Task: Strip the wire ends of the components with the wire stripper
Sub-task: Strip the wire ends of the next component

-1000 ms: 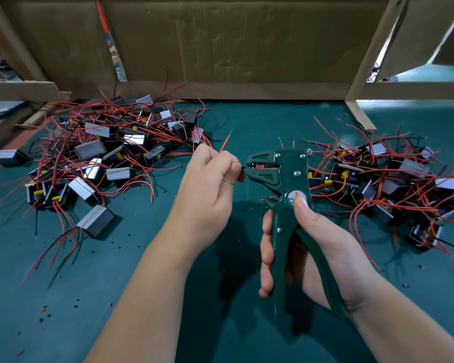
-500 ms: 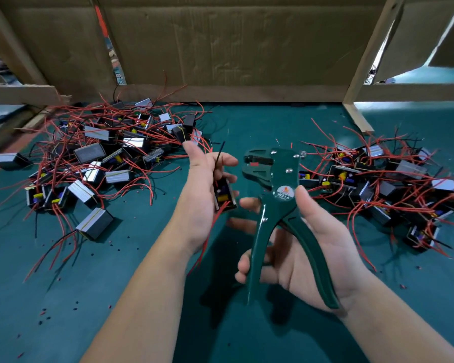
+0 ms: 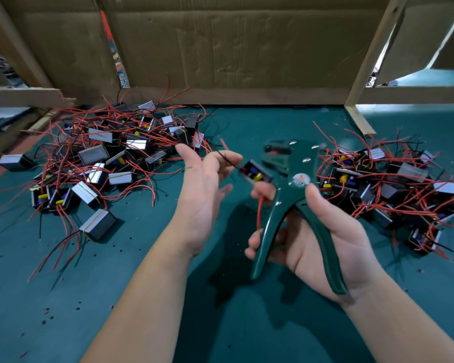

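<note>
My right hand (image 3: 323,237) grips the green wire stripper (image 3: 296,184) by its spread handles, jaws pointing up and left. A small black component (image 3: 254,175) with coloured parts hovers, blurred, just left of the jaws and above my right forefinger. Its red wire (image 3: 258,213) hangs down beside the stripper handle. Its black wire (image 3: 228,159) lies across the fingertips of my left hand (image 3: 202,195), whose fingers are spread and whose thumb stands apart. No pinch on that wire is visible.
A large pile of components with red and black wires (image 3: 110,158) lies on the green mat (image 3: 116,297) at left, a second pile (image 3: 393,187) at right. Cardboard walls (image 3: 233,48) and wooden rails close the back. Small insulation scraps dot the mat.
My left hand has opened and the component has moved right, toward the stripper jaws. The stripper handles stay spread after being squeezed a second ago.
</note>
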{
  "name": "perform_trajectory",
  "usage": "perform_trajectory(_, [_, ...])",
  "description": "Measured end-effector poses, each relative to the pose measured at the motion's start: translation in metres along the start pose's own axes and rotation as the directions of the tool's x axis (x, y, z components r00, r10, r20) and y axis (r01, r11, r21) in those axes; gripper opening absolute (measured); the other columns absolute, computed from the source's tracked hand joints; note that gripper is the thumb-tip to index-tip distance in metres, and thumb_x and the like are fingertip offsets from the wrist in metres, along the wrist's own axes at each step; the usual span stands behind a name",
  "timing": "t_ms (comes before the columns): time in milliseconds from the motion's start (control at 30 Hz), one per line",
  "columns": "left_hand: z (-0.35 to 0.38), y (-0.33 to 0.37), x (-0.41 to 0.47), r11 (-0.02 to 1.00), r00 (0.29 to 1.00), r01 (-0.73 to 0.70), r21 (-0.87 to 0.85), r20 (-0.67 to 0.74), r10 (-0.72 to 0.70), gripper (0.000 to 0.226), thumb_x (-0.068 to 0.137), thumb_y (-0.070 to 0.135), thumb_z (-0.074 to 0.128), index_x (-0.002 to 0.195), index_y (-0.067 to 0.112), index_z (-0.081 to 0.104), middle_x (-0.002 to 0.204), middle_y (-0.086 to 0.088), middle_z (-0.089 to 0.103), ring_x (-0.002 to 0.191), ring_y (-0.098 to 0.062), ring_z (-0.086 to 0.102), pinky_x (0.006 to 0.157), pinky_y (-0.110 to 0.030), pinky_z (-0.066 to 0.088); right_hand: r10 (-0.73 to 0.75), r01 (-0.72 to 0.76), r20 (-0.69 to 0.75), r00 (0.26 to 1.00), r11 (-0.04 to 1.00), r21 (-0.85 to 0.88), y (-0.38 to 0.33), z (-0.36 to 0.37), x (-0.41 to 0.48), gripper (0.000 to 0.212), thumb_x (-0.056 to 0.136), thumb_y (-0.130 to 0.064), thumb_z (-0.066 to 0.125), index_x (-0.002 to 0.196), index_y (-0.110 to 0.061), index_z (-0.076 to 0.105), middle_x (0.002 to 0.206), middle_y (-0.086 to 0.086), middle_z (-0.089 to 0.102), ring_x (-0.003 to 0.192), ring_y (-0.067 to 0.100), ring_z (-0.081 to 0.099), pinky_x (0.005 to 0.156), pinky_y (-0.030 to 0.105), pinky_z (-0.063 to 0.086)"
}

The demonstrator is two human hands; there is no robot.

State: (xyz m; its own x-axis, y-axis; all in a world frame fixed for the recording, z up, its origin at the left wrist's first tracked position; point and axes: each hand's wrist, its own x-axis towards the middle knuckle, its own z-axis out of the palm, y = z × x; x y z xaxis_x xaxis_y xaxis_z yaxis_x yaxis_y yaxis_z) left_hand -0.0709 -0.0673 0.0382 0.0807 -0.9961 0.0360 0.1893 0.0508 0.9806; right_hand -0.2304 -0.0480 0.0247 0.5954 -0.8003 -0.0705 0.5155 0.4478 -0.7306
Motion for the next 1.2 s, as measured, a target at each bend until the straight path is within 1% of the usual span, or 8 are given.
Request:
perform_trajectory(167, [-0.035, -0.012, 0.004, 0.634, 0.893, -0.003, 0.773, -0.284, 0.35, 0.026, 0.096, 0.036, 0.043, 0.117, 0.025, 0.054, 0.124, -0.001, 0.05, 0.12, -0.02, 0.04, 0.106, -0.041, 0.032, -0.411, 0.403, -0.171, 0.896, 0.912, -0.082, -0.014, -0.005, -0.001, 0.061, 0.055, -0.06, 0.081, 0.101, -0.021, 0.071, 0.088, 0.003, 0.068, 0.082, 0.033, 0.068, 0.076, 0.045, 0.057])
perform_trajectory(333, [-0.05, -0.016, 0.008, 0.333, 0.818, 0.526, 0.782, -0.573, 0.053, 0.039, 0.095, 0.033, 0.042, 0.13, 0.017, 0.048, 0.147, -0.02, 0.026, 0.134, -0.036, 0.022, 0.108, -0.045, 0.022, -0.484, 0.442, -0.291, 0.825, 0.875, -0.199, -0.019, -0.011, -0.004, 0.072, 0.058, -0.06, 0.076, 0.113, -0.018, 0.055, 0.095, 0.01, 0.058, 0.09, 0.033, 0.068, 0.078, 0.046, 0.056])
perform_trajectory(500, [-0.052, -0.021, 0.009, 0.094, 0.848, 0.521, 0.848, -0.527, 0.06, 0.03, 0.099, 0.024, 0.036, 0.109, 0.006, 0.059, 0.129, -0.016, 0.047, 0.119, -0.037, 0.039, 0.098, -0.044, 0.03, -0.554, 0.473, -0.265, 0.789, 0.823, -0.314, -0.011, -0.009, -0.006, 0.053, 0.056, -0.06, 0.083, 0.1, -0.034, 0.069, 0.08, 0.007, 0.064, 0.086, 0.037, 0.069, 0.076, 0.049, 0.056])
perform_trajectory(633, [-0.059, -0.018, 0.012, 0.442, 0.85, 0.314, 0.84, -0.456, 0.262, 0.02, 0.094, 0.017, 0.046, 0.087, 0.019, 0.064, 0.096, -0.008, 0.065, 0.08, -0.026, 0.058, 0.075, -0.034, 0.039, -0.478, 0.406, -0.205, 0.854, 0.859, -0.312, -0.004, -0.007, -0.006, 0.07, 0.059, -0.059, 0.083, 0.12, -0.029, 0.064, 0.084, 0.021, 0.061, 0.083, 0.042, 0.068, 0.076, 0.053, 0.055])
perform_trajectory(767, [-0.047, -0.006, 0.013, 0.897, 0.849, -0.106, 0.43, -0.43, 0.307, 0.022, 0.087, 0.01, 0.064, 0.086, 0.03, 0.074, 0.078, 0.013, 0.072, 0.063, 0.001, 0.057, 0.066, -0.018, 0.045, -0.33, 0.302, -0.115, 0.937, 0.931, -0.205, -0.002, -0.004, -0.006, 0.09, 0.059, -0.054, 0.084, 0.134, -0.018, 0.052, 0.125, 0.003, 0.064, 0.075, 0.038, 0.068, 0.07, 0.049, 0.055])
perform_trajectory(900, [-0.033, -0.002, 0.002, 0.961, 0.974, -0.228, 0.156, 0.037, 0.225, 0.019, 0.072, 0.007, 0.068, 0.075, 0.023, 0.078, 0.075, 0.008, 0.07, 0.076, -0.01, 0.061, 0.076, -0.021, 0.048, -0.017, 0.021, -0.05, 0.999, 0.996, 0.087, -0.007, -0.002, -0.005, 0.092, 0.049, -0.052, 0.088, 0.128, -0.015, 0.06, 0.131, 0.018, 0.057, 0.07, 0.037, 0.068, 0.068, 0.049, 0.056])
perform_trajectory(1000, [-0.026, -0.004, -0.006, 0.971, 0.902, -0.189, 0.147, 0.418, 0.113, 0.011, 0.068, 0.011, 0.068, 0.073, 0.012, 0.077, 0.077, 0.0, 0.067, 0.07, -0.011, 0.059, 0.069, -0.017, 0.045, 0.088, -0.1, 0.078, 0.993, 0.982, 0.163, -0.011, -0.004, -0.005, 0.087, 0.059, -0.052, 0.083, 0.131, -0.01, 0.057, 0.113, 0.025, 0.061, 0.073, 0.036, 0.067, 0.071, 0.048, 0.057])
perform_trajectory(1200, [-0.022, 0.001, -0.009, 0.955, 0.88, -0.02, 0.297, 0.458, -0.124, 0.023, 0.07, 0.023, 0.055, 0.059, 0.014, 0.073, 0.073, -0.016, 0.067, 0.06, -0.014, 0.051, 0.056, -0.02, 0.038, 0.14, -0.151, 0.072, 0.987, 0.975, 0.164, -0.008, -0.008, -0.002, 0.089, 0.06, -0.048, 0.084, 0.131, -0.004, 0.055, 0.127, 0.018, 0.058, 0.072, 0.037, 0.065, 0.068, 0.049, 0.057])
